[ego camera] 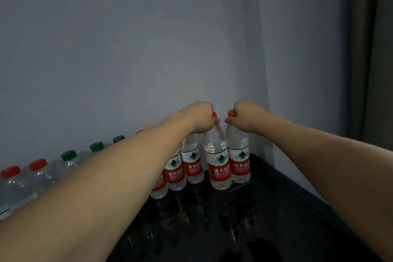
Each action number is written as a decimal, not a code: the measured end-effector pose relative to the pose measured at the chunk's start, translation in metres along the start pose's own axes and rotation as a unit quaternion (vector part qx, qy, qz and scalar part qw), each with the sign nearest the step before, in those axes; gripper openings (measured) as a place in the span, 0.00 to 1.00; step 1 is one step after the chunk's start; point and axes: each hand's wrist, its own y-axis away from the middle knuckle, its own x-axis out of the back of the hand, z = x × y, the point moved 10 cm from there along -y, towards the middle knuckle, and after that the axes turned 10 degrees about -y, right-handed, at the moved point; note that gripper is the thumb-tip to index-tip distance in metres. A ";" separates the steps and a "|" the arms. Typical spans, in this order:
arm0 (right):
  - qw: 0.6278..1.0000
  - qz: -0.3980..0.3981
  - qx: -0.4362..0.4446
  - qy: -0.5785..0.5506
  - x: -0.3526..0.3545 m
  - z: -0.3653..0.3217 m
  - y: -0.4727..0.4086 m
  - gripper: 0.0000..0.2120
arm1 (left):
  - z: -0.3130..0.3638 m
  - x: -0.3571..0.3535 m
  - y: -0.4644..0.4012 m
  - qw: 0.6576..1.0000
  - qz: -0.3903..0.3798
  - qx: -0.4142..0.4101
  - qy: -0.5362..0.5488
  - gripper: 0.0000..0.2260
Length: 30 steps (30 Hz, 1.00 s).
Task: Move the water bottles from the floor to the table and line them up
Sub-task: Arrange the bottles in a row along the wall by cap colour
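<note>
Left hand [200, 116]: fingers clamp one bottle [218, 159] by its neck.
Right hand [247, 116]: fingers clamp neighbouring bottle [239, 155] likewise.
Handling: full, heavyish, slick; necks below fingers grip best.

Both hands [221, 118] grip red-capped bottles [228, 155] on the table [276, 208].

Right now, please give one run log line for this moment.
left hand: grips bottle neck | right hand: grips corner bottle | both bottles upright on black table | row along wall
</note>
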 end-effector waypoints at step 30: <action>0.998 0.050 -0.022 0.023 -0.061 0.012 -0.087 0.19 | -0.045 -0.057 -0.064 0.979 0.132 0.021 -0.152 0.17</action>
